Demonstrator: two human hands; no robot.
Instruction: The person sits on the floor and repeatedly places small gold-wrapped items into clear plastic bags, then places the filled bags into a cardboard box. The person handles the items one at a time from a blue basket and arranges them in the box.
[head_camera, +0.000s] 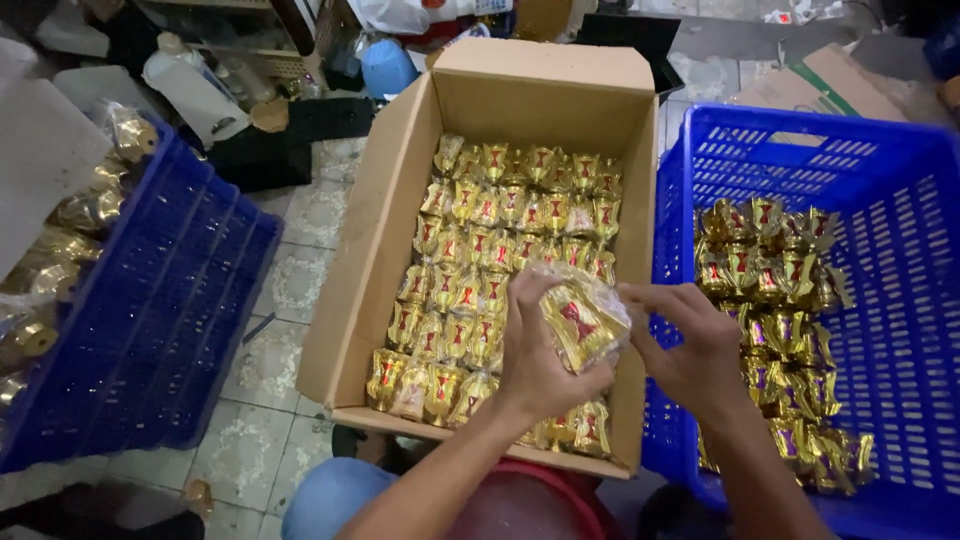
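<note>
1. Centrally, the fingers (522, 300) of the left hand (540, 355) curl round a gold packet (583, 320) with a red mark, wrapped in clear film; thumb and fingertips clasp its left edge.
2. The right hand (690, 345) meets the same packet from the right; its fingers (640, 295) pinch the film at the packet's upper right corner; both hands thus grasp one item.
3. The packet sits tilted, held above the near right corner of a cardboard box (375, 230); it does not rest on the contents below.
4. The box stands open, flaps up, and holds like gold packets (500, 230) in close rows, upright, touching one another; the rows fill most of the floor of the box.
5. Just beside the box, to the right, stands a blue crate (900, 200) with slotted walls; a loose heap of similar gold items (775, 290) lies against its left side, some with purple marks.
6. To the left, apart from the box, a second blue crate (170, 300) holds gold items in clear bags (60, 250).
7. Between crate and box shows a patterned tile floor (290, 290); bottles and clutter lie at the top edge, too dim to tell apart.
</note>
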